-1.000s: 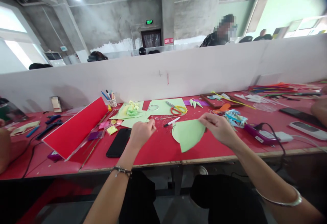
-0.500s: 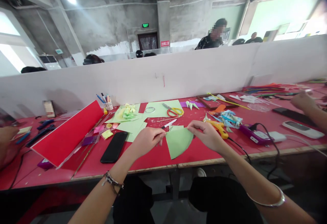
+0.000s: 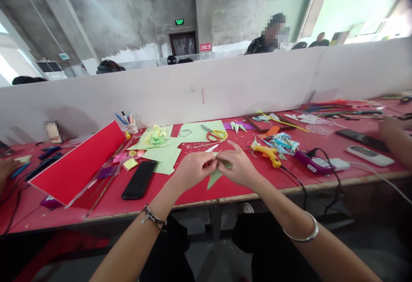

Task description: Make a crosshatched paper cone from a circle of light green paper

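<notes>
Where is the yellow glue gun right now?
In the head view, the glue gun lies on the red table to the right of the right hand, beside the crumpled blue-and-white scraps and left of the purple power strip.

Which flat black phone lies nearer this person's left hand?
The black phone just left of the left hand; the other phone lies far right, behind the white device.

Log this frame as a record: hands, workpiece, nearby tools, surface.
left hand: fingertips pinched at the light-green paper piece
right hand: fingertips pinched at the same piece
workpiece: partly hidden by fingers; pointed lower end showing
beyond hands: white pen; scissors with red and yellow handles, on a light-green sheet
right side: yellow glue gun, lying down
left side: black smartphone, flat
surface: red tabletop
</notes>
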A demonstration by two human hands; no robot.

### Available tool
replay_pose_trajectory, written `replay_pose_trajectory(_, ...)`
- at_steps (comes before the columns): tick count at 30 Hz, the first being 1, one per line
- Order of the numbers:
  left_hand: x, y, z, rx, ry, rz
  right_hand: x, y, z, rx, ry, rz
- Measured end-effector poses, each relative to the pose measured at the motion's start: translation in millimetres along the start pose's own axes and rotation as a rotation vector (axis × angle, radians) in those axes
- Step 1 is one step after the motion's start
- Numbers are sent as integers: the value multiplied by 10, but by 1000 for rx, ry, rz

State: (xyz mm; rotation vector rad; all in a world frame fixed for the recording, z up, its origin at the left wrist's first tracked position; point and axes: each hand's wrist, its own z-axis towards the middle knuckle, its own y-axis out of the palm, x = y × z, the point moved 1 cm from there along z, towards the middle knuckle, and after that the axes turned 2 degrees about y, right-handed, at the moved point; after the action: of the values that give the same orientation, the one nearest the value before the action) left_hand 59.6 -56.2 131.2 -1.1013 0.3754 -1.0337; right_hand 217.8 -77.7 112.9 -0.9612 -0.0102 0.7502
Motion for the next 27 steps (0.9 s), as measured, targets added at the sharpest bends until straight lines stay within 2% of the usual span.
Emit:
replay_pose_trajectory(4,2,59,-25,-12,-14,54,-46,56,32,36,-17,-38)
replay_pose_trajectory(9,-11,60,-117,-57,42,106,36,38,-75,-12,-53,-56)
replay_pose_trajectory(15,-107,-8,-241,-81,-21,-45,337,-34,-238,-11,87,-187)
replay_pose_trajectory(18,-112,-3,-233,-89,-25,-12,301,-43,-213,55,127,-69)
replay_pose_trajectory(20,-102,-3,-217,-80,-27,26,202,-32,-172,3,125,103)
replay_pose_trajectory(22,-95,-11,-214,-69,-23,43,98,-7,-138,-121,77,187)
replay_pose_trajectory(27,-73,-17,-257,25,16,170,-2,79,-99,-281,8,72)
